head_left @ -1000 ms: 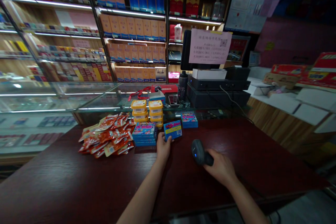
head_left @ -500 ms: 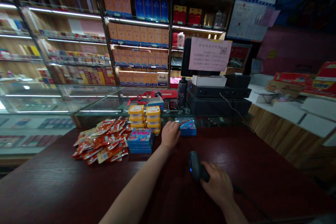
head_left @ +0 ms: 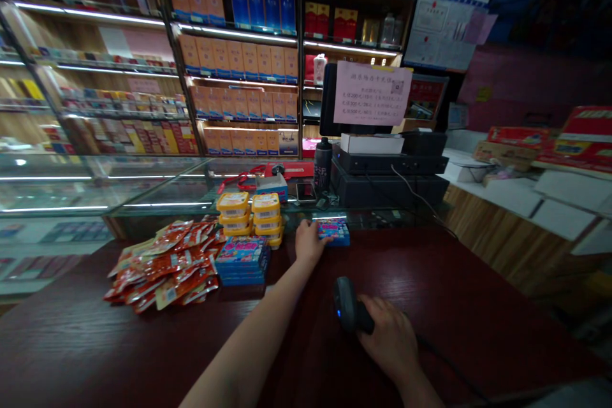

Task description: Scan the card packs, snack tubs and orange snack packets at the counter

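My left hand reaches across the dark red counter and grips the left end of a small stack of blue packets near the counter's far edge. My right hand is closed round the handle of a black barcode scanner, its head pointing left toward my left arm. A taller stack of the same blue packets lies left of my left hand. Behind that stack stand two piles of yellow tubs. A heap of red and orange snack sachets spreads further left.
A glass display case runs along the far side of the counter. On it sit a black till unit with a monitor bearing a pink notice, a dark bottle and a phone. Shelves of boxed goods fill the back wall.
My left hand carried the upright blue packet from in front of the tall stack over to the small stack on the right and laid it there. The scanner moved a little nearer to me.
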Demonstrator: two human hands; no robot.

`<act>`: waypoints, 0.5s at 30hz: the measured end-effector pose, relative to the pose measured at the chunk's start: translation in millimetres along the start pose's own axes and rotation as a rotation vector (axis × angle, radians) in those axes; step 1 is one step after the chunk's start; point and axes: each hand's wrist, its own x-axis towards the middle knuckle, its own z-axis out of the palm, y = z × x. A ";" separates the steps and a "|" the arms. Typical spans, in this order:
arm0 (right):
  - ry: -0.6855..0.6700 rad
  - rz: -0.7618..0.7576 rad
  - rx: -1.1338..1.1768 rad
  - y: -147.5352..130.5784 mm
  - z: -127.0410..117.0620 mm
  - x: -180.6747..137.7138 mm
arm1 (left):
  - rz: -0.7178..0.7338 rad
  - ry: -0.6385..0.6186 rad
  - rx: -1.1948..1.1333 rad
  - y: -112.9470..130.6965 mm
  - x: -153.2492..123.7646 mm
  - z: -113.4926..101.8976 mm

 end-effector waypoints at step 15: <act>0.027 -0.023 -0.045 0.0 -0.3 -0.5 | -0.003 -0.069 -0.035 10.2 1.9 2.3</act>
